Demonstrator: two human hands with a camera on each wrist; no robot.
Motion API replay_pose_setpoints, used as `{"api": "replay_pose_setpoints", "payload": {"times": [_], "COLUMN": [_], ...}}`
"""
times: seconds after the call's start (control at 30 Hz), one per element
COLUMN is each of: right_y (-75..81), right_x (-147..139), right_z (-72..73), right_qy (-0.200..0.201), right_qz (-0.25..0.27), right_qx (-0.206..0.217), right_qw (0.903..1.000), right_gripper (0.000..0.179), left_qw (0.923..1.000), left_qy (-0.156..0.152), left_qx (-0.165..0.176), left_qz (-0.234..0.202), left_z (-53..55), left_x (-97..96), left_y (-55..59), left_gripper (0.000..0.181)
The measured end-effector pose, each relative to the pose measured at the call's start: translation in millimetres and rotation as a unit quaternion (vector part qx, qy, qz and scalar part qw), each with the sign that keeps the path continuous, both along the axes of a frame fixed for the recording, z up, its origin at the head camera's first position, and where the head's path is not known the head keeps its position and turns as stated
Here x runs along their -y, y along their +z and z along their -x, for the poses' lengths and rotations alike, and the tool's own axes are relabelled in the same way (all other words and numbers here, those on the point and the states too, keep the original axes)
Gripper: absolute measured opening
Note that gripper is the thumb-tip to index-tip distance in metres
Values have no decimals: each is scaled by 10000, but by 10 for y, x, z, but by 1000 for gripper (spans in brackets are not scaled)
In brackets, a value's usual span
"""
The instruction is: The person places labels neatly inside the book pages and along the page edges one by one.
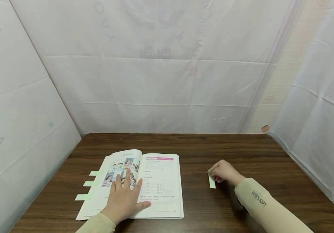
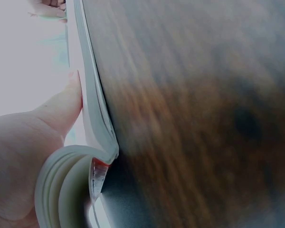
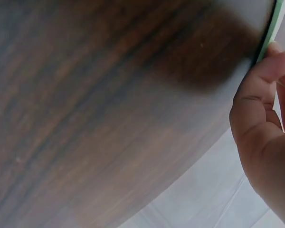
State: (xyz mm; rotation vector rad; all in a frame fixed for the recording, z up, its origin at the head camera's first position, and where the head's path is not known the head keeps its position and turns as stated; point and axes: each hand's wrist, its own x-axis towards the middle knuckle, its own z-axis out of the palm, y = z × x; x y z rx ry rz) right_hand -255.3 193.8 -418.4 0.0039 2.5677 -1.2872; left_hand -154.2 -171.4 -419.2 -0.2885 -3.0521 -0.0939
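An open book (image 1: 161, 191) lies on the table, its left page carrying colour pictures and its right page printed text. Spread over the lower middle of the book, my left hand (image 1: 124, 197) rests flat with straight fingers; its thumb reaches onto the right page. In the left wrist view the thumb (image 2: 61, 104) lies beside the curved page edges. To the right of the book, my right hand (image 1: 223, 172) pinches a pale green sticky note strip (image 1: 212, 182) near its upper end. The right wrist view shows finger and thumb at the strip's green edge (image 3: 271, 31).
Pale green sticky tabs (image 1: 82, 197) stick out from the book's left edge, three in all. The dark wooden table (image 1: 196, 145) runs back to a pale patterned cloth (image 1: 161, 84), which also hangs at both sides.
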Motion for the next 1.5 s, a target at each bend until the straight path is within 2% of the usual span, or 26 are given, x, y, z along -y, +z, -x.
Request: {"api": "replay_pose_setpoints", "payload": {"times": [0.2, 0.37, 0.5, 0.67, 1.0, 1.27, 1.5], "right_y": [18, 31, 21, 7, -27, -31, -6], "right_x": [-3, -10, -16, -57, -168, -167, -165], "right_z": [14, 18, 6, -38, -53, -51, -52], "right_qy": [-115, -172, -243, -212, -44, 20, 5], "right_qz": [438, 815, 971, 1263, 2177, 2586, 2722], "right_qx": [334, 572, 623, 542, 913, 931, 1015], "right_qw": [9984, 9949, 9930, 9903, 9717, 9615, 9569], "right_gripper": [16, 12, 11, 20, 31, 34, 32], "left_qw": [10000, 10000, 9999, 9999, 9999, 9999, 10000], "left_qy": [12, -4, -2, -18, 18, 1, -17], "left_qx": [52, 27, 103, 107, 124, 123, 45], "left_qz": [57, 65, 36, 7, 59, 35, 21], "left_z": [6, 12, 6, 1, -2, -7, -6], "left_x": [-2, 1, 0, 0, -7, -5, 2], "left_y": [23, 0, 22, 36, 36, 27, 12], "left_gripper": [90, 90, 90, 89, 89, 89, 89]}}
